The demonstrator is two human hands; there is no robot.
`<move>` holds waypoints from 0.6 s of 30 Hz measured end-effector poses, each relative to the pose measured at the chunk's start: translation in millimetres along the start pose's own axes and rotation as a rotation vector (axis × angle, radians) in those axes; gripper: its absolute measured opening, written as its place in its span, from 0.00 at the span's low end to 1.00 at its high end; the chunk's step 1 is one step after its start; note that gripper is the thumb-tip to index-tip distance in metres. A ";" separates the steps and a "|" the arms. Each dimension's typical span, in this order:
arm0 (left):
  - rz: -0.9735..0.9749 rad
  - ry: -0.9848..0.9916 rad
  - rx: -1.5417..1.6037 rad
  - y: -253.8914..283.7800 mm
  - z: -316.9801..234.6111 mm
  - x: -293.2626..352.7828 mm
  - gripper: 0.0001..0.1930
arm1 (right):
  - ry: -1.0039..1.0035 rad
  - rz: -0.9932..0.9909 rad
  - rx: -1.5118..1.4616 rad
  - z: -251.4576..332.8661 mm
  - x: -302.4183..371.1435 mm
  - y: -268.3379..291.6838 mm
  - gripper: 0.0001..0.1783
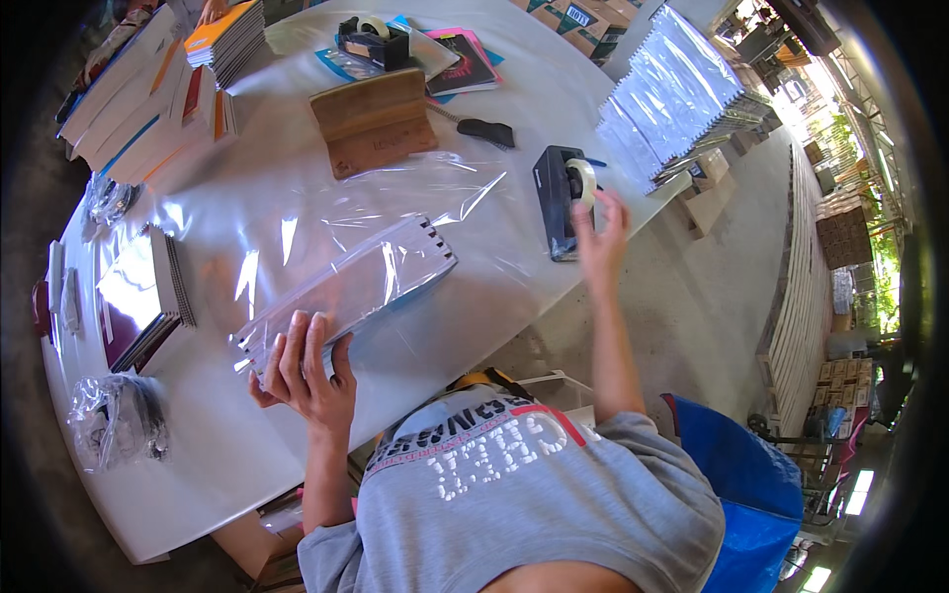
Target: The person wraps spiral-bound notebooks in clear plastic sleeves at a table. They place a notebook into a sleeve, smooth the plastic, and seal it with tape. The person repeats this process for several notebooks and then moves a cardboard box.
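A bundle of spiral-bound notebooks [346, 287] in clear plastic film lies slanted on the table in front of me. My left hand [308, 376] is closed over its near left end, fingers on top of the film and thumb toward the near edge. To the right, my right hand [603, 232] is at the black tape dispenser [556, 203], its fingers apart beside the roll of clear tape [583, 183]. Whether a strip of tape is between the fingertips I cannot make out. Loose clear film [395, 198] spreads beyond the bundle.
The white table [217, 465] bears a brown case [376, 124], a black-handled tool [484, 131], another dispenser [374, 44], notebooks [148, 287] at left and stacked books [148, 99]. Spiral-bound stacks [672, 94] stand far right. Another person's hand [213, 10] shows at the far left.
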State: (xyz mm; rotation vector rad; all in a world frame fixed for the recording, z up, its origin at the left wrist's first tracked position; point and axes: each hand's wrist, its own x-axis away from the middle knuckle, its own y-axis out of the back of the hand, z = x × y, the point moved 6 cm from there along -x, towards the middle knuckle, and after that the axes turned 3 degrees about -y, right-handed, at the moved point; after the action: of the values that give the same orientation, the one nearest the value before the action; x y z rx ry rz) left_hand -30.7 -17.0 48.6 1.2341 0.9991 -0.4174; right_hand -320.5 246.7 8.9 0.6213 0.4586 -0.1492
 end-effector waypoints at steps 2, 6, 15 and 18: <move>0.004 0.010 0.006 -1.9 -2.6 -1.8 0.20 | -0.463 0.296 -0.090 -115.2 -20.0 0.5 0.25; 0.010 0.004 -0.003 -1.1 -3.8 -4.1 0.20 | -0.894 0.684 -0.175 -127.8 -4.3 -20.7 0.25; 0.035 0.010 0.001 0.2 -3.5 -4.6 0.21 | -0.887 0.497 -0.955 -147.5 42.5 -0.1 0.14; 0.019 -0.008 -0.001 0.2 -1.8 -2.6 0.21 | -0.769 0.545 -0.558 -162.7 61.2 7.0 0.13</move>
State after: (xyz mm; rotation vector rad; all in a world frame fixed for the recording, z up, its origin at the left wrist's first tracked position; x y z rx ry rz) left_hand -32.7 -15.9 50.9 1.2393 0.9796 -0.4067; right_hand -324.1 348.7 -132.0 0.0903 -0.4168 0.2545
